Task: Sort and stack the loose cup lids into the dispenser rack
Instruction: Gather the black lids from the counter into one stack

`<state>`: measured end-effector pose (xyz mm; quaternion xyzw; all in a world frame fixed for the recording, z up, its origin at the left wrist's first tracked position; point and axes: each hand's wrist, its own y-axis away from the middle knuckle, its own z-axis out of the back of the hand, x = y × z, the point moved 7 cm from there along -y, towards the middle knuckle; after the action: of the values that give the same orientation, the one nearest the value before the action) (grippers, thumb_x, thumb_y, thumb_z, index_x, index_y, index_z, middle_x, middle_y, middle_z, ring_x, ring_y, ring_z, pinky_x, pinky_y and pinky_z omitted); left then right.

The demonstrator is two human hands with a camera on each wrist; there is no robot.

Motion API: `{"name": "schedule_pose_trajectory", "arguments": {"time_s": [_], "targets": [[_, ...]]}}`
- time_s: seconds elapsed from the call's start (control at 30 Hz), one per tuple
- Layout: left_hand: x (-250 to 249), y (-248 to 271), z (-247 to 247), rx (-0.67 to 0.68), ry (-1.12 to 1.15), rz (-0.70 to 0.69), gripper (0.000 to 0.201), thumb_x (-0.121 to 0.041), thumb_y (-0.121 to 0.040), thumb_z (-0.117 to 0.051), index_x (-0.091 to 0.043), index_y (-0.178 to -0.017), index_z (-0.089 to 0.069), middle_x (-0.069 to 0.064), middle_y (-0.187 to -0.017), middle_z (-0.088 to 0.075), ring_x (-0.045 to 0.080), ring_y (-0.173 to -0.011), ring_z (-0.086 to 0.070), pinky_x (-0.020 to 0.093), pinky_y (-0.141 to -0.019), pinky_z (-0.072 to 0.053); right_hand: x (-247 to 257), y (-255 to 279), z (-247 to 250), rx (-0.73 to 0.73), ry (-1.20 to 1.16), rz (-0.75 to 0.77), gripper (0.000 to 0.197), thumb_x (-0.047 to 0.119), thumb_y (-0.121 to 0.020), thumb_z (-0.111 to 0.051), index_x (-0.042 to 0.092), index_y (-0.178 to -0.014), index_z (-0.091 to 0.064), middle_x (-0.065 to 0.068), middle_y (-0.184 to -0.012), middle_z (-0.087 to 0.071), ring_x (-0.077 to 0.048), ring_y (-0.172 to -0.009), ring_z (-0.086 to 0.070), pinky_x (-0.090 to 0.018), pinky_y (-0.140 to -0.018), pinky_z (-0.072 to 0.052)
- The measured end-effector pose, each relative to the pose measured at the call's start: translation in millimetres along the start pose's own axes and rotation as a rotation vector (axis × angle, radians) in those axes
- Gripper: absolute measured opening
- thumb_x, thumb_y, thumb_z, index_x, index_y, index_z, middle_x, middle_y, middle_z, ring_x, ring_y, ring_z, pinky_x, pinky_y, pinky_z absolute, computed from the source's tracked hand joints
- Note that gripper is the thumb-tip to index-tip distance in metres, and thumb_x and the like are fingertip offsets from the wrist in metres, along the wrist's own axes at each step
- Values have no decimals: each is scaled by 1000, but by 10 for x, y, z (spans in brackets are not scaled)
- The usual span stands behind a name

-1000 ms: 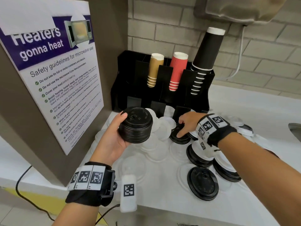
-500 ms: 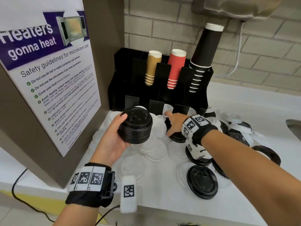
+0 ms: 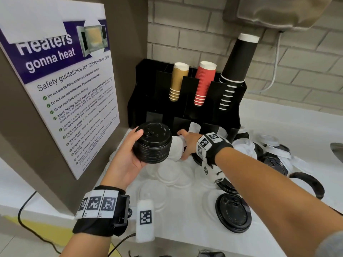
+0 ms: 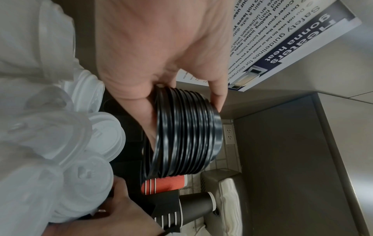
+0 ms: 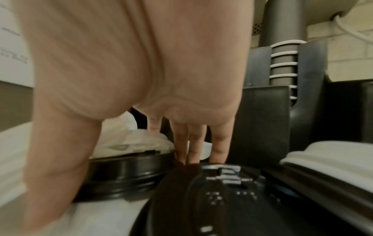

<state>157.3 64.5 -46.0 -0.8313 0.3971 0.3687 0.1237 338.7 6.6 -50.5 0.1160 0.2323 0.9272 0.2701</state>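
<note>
My left hand [image 3: 130, 154] grips a tall stack of black lids [image 3: 154, 143] from the side, lifted in front of the black dispenser rack [image 3: 144, 80]; the left wrist view shows my thumb and fingers curled round the stack of black lids [image 4: 187, 135]. My right hand [image 3: 187, 143] reaches low at the rack's front slots among white lids [image 3: 174, 175]. Its fingers [image 5: 193, 143] are straight and point down behind a black lid [image 5: 125, 172], with the thumb spread on that lid's other side. Whether the fingertips touch a lid is hidden.
Loose black lids [image 3: 233, 212] and clear or white lids cover the white counter to the right. The rack's upper slots hold tan cups [image 3: 178, 80], red cups [image 3: 204, 82] and black cups [image 3: 237, 65]. A poster panel [image 3: 65, 89] walls the left; a sink edge [image 3: 337, 151] lies at far right.
My right hand has slid left from a short stack of black lids toward the white lids at the rack's front. The left hand keeps its stack nearly still.
</note>
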Motion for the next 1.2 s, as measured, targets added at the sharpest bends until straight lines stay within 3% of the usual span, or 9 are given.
{"name": "schedule_pose_trajectory", "arguments": {"time_s": [0.27,0.5,0.63,0.73,0.8,0.93,1.03,1.13,1.2], "targets": [[-30,-5,57,-12,-10,-26,29,-31,-83,-61,-21,-110,-65,2,-115,-71,18,-108,-67,31,-72,-58,82,-4,110,-65,89,2,102,33,-74,-80,18,-150,-14,-16,-131,-50,-32,-109,-59,-42,-90,-53],[-7,-30,40,-41,-31,-18,60,-33,-81,-62,-17,-138,-50,4,-129,-64,22,-118,-62,37,-85,-58,-121,215,478,-15,350,-67,98,38,-69,-80,22,-147,-24,-12,-132,-44,-30,-115,-52,-42,-85,-54],[79,-54,-45,-15,-38,6,57,-33,-81,-63,-23,-135,-52,4,-131,-63,22,-118,-62,39,-84,-58,-352,425,684,-144,302,-94,92,43,-68,-79,32,-143,-26,-10,-133,-39,-31,-122,-43,-47,-91,-49],[145,-69,-134,20,-42,12,48,-30,-80,-63,-25,-127,-58,3,-125,-66,20,-114,-65,35,-78,-59,-530,598,767,-294,38,-57,86,44,-67,-80,37,-138,-33,-7,-127,-42,-28,-116,-47,-45,-95,-47],[192,-81,-192,31,-48,23,52,-30,-79,-63,-24,-131,-56,3,-128,-65,19,-115,-64,35,-81,-58,-529,723,745,-385,-311,107,73,38,-69,-81,36,-131,-42,-4,-120,-50,-20,-109,-54,-36,-95,-47],[280,-92,-299,84,-52,32,58,-27,-77,-64,-26,-133,-53,1,-127,-65,16,-112,-65,31,-75,-58,-352,1005,490,-410,-988,424,53,22,-77,-78,35,-122,-54,-1,-107,-65,-6,-90,-67,-18,-77,-50],[339,-81,-353,150,-90,42,64,-16,-75,-66,-27,-136,-50,1,-124,-67,19,-112,-66,31,-76,-58,-227,1112,263,-425,-1108,492,53,26,-81,-73,33,-128,-51,4,-108,-68,-9,-98,-66,-22,-81,-50],[386,-53,-411,206,-175,52,69,-9,-78,-66,-25,-141,-46,6,-130,-63,24,-119,-61,33,-83,-57,-159,1164,139,-473,-1110,529,50,19,-86,-68,22,-133,-51,-2,-126,-60,-17,-118,-57,-39,-102,-46],[412,-41,-440,226,-202,62,70,-8,-76,-69,-25,-140,-47,7,-129,-63,24,-118,-62,31,-81,-57,-144,1199,99,-491,-1120,531,48,17,-87,-66,19,-132,-52,2,-131,-57,-13,-122,-54,-39,-105,-44]]}}
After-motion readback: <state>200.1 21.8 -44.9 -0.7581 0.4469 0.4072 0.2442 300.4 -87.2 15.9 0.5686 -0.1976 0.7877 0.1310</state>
